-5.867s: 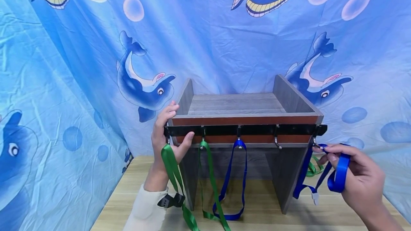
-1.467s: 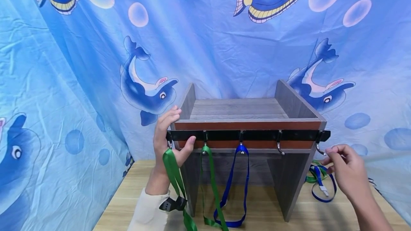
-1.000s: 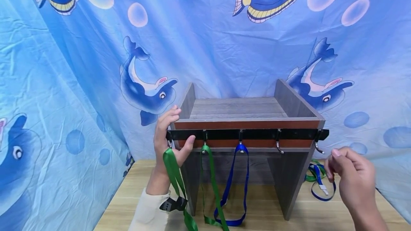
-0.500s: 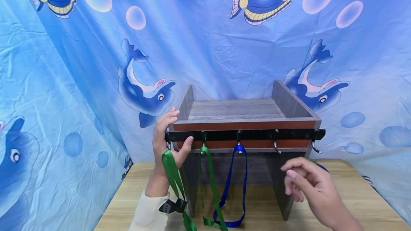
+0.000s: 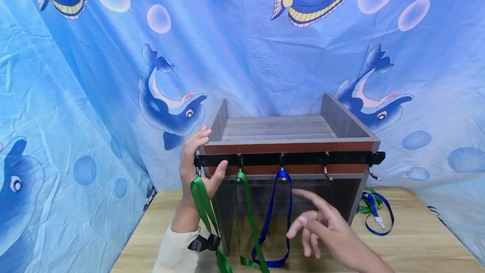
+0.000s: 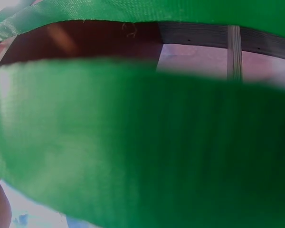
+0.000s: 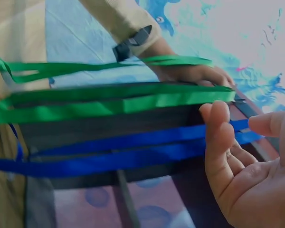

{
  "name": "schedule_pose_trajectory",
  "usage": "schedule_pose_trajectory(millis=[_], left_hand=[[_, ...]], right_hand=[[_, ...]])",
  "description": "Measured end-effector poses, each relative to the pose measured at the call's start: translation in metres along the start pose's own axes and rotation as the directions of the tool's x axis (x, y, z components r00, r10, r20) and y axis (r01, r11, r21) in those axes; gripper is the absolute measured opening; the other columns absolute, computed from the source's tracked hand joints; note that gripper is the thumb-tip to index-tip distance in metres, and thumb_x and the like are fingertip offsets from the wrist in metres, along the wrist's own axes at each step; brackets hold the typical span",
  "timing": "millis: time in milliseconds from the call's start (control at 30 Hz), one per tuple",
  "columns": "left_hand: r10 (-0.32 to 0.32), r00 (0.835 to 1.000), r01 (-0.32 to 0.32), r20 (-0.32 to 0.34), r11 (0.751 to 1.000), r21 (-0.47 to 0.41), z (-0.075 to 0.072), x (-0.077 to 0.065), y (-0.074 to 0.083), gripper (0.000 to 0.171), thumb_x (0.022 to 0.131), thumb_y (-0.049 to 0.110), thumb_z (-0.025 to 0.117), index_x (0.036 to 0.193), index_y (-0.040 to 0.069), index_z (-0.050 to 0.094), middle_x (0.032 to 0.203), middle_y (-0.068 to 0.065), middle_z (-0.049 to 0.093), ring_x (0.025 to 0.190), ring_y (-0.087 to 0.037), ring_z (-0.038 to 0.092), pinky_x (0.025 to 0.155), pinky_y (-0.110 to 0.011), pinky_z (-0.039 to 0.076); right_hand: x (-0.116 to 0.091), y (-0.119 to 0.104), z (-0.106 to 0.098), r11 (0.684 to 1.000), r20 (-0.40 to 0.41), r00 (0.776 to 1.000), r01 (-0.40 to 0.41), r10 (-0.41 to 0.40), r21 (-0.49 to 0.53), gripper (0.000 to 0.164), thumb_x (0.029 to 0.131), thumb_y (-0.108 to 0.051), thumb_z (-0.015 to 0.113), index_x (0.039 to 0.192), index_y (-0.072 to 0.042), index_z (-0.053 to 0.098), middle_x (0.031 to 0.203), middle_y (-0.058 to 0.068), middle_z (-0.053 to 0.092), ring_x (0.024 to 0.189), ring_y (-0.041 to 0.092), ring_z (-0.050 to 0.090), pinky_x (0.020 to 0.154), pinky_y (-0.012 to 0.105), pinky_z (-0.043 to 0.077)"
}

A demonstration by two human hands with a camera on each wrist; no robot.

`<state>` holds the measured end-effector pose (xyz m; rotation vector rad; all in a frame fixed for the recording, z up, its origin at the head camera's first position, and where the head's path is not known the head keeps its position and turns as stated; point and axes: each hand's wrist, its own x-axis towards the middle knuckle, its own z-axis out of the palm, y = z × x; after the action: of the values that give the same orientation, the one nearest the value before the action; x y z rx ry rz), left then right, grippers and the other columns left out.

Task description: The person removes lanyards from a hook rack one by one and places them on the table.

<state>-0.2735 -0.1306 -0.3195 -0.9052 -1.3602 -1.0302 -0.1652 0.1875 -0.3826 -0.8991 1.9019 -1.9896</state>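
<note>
A small grey wooden shelf (image 5: pixel 276 129) carries a black hook rail (image 5: pixel 261 159) across its front. My left hand (image 5: pixel 195 172) grips its left end, thumb over the rail, fingers along the side panel. A green lanyard (image 5: pixel 202 195) on the leftmost hook hangs before that wrist and fills much of the left wrist view. Another green lanyard (image 5: pixel 248 205) hangs on the second hook, a blue lanyard (image 5: pixel 290 205) on the middle one. My right hand (image 5: pixel 322 226) is beside the blue lanyard, index finger extended, other fingers loosely bent, holding nothing; contact with the ribbon is unclear.
The two right-hand hooks (image 5: pixel 327 172) bear no lanyard. On the wooden table (image 5: pixel 417 239), right of the shelf, lie a loose blue lanyard (image 5: pixel 392 222) with a white clip and a green lanyard (image 5: pixel 373 210). A sea-print cloth (image 5: pixel 250 54) stands behind.
My right hand took the blue lanyard off the rightmost hook; it now lies on the table at right. The hand then swung left to the middle hook's blue lanyard. My left hand stayed put.
</note>
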Motion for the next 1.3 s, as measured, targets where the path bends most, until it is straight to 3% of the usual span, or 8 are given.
schedule_pose_trajectory(millis=[267,633,867,1000,1133,1300], left_hand=[[0.002,1.0,-0.002,-0.001,1.0,-0.004,0.001,0.002,0.0,0.064,0.095,0.043,0.075,0.122,-0.012,0.059,0.132,-0.026,0.065,0.143,-0.031,0.058,0.123,-0.043,0.044],[0.001,1.0,-0.001,0.003,1.0,-0.003,0.002,0.001,0.0,0.064,0.095,0.044,0.075,0.122,-0.012,0.058,0.132,-0.027,0.065,0.143,-0.031,0.058,0.124,-0.043,0.044],[-0.003,1.0,0.003,0.015,1.0,-0.001,0.002,0.0,0.0,0.065,0.095,0.044,0.074,0.123,-0.012,0.058,0.132,-0.028,0.065,0.144,-0.031,0.057,0.124,-0.043,0.044],[-0.011,1.0,0.011,0.014,1.0,-0.004,0.001,0.001,0.0,0.065,0.095,0.044,0.074,0.123,-0.012,0.058,0.132,-0.028,0.065,0.144,-0.031,0.057,0.124,-0.043,0.044],[-0.019,1.0,0.019,0.009,1.0,-0.014,0.001,0.001,0.0,0.065,0.095,0.044,0.075,0.123,-0.013,0.058,0.133,-0.028,0.065,0.143,-0.032,0.057,0.124,-0.043,0.044],[-0.017,1.0,0.017,0.0,1.0,-0.015,0.001,0.001,0.0,0.066,0.094,0.044,0.075,0.121,-0.014,0.058,0.133,-0.027,0.065,0.143,-0.033,0.058,0.124,-0.043,0.044]], right_hand=[[0.015,0.014,0.015,0.968,0.081,0.996,-0.048,0.028,0.245,0.071,0.116,-0.012,0.032,0.167,-0.016,-0.018,0.135,0.012,0.074,0.085,0.015,0.079,0.062,0.025,0.064],[0.028,0.03,0.026,0.941,0.137,0.99,-0.023,-0.025,0.339,0.069,0.115,-0.01,0.032,0.17,-0.018,-0.008,0.144,0.014,0.069,0.095,0.017,0.08,0.067,0.024,0.065],[0.031,0.034,0.031,0.924,0.182,0.982,-0.019,-0.055,0.382,0.064,0.114,-0.008,0.03,0.17,-0.013,-0.001,0.149,0.013,0.066,0.102,0.017,0.08,0.072,0.024,0.065],[0.032,0.035,0.033,0.937,0.172,0.978,0.049,-0.115,0.346,0.058,0.114,-0.006,0.029,0.169,-0.013,0.011,0.155,0.01,0.061,0.109,0.019,0.078,0.072,0.024,0.065],[0.031,0.035,0.033,0.964,0.101,0.978,0.157,-0.182,0.216,0.054,0.113,-0.002,0.03,0.166,-0.013,0.025,0.16,0.003,0.056,0.114,0.019,0.076,0.069,0.029,0.066],[0.028,0.028,0.032,0.967,0.003,0.969,0.246,-0.247,0.067,0.055,0.111,0.004,0.035,0.164,-0.009,0.032,0.163,0.001,0.052,0.117,0.019,0.075,0.066,0.038,0.066]])
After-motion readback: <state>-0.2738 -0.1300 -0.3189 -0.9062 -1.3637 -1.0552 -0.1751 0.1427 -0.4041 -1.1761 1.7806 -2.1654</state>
